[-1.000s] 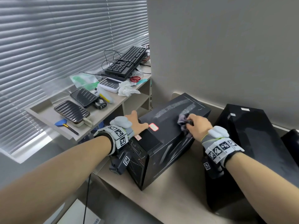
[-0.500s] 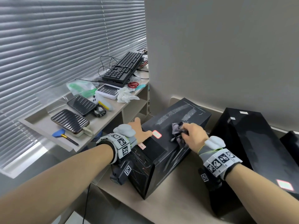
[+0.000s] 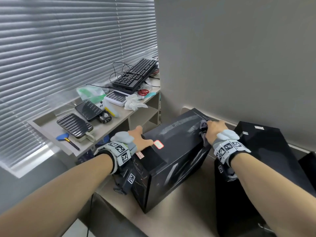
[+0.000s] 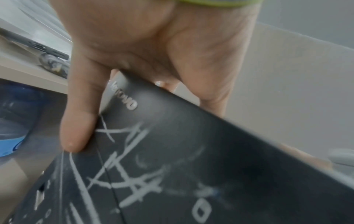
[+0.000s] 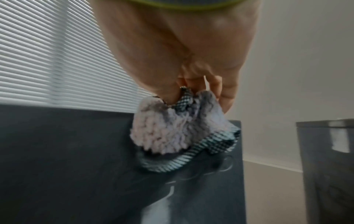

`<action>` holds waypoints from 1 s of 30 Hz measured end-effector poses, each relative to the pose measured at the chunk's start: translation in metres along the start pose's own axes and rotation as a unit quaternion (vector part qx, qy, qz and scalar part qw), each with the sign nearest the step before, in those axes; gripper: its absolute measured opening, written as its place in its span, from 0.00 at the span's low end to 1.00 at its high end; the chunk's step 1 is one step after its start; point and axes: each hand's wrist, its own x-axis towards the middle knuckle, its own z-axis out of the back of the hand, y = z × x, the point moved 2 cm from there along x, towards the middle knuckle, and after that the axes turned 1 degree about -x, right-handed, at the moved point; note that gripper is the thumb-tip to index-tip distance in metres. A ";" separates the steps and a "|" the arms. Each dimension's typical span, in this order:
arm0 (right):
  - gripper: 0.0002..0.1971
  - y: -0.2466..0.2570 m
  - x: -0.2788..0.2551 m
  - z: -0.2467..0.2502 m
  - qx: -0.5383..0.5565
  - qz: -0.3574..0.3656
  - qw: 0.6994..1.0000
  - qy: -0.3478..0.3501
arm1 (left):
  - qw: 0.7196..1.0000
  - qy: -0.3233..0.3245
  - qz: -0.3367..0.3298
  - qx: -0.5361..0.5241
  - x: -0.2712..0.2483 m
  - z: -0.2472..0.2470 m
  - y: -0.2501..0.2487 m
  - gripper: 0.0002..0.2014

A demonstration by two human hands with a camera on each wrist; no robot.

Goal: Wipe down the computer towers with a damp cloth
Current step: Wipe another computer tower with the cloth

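Observation:
A black computer tower [image 3: 172, 144] lies on a beige ledge, with damp streaks across its top face. My left hand [image 3: 140, 139] grips its near left corner; in the left wrist view one finger [image 4: 76, 128] runs down the scratched front panel [image 4: 191, 166]. At the tower's far right edge, my right hand [image 3: 215, 130] holds a bunched grey cloth [image 3: 203, 128] against the surface. The right wrist view shows the fluffy cloth [image 5: 172, 130] pinched in the fingers and pressed on the tower [image 5: 76, 151]. A second black tower [image 3: 266, 151] stands just to the right.
A grey wall [image 3: 239, 65] rises right behind both towers. To the left a shelf [image 3: 51, 130] carries a keyboard [image 3: 136, 72], red scissors [image 3: 143, 92], phones and crumpled tissue [image 3: 134, 104]. A blue bottle [image 4: 15, 128] sits under the shelf. Another dark object [image 3: 309, 165] is at far right.
My right hand has swept the cloth from the middle of the tower's top to its far right edge near the wall. The left hand keeps its hold on the corner.

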 end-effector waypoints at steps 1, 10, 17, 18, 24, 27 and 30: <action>0.15 0.003 -0.002 -0.004 -0.009 0.027 1.000 0.002 | 1.000 0.002 0.010 -0.010 0.003 -0.002 0.000 0.35; 0.36 -0.001 -0.008 -0.039 0.028 0.179 0.983 0.014 | 0.995 -0.037 0.041 -0.084 -0.013 -0.001 -0.008 0.23; 0.37 -0.008 0.044 -0.031 0.027 0.094 0.995 0.009 | 0.998 0.003 0.048 -0.033 -0.005 -0.001 -0.008 0.34; 0.38 -0.008 0.049 -0.029 0.030 0.078 0.996 0.014 | 0.999 0.006 0.037 -0.031 -0.005 0.000 -0.008 0.34; 0.36 0.015 0.047 -0.015 -0.037 0.081 0.996 0.019 | 1.000 0.011 -0.005 0.007 0.002 0.001 -0.001 0.31; 0.32 0.041 0.025 -0.029 -0.003 0.144 0.990 0.010 | 1.000 0.002 -0.023 0.018 0.005 -0.003 0.002 0.31; 0.33 0.048 0.008 -0.038 -0.009 0.174 0.985 0.011 | 0.999 -0.003 -0.038 0.019 0.007 -0.005 0.006 0.27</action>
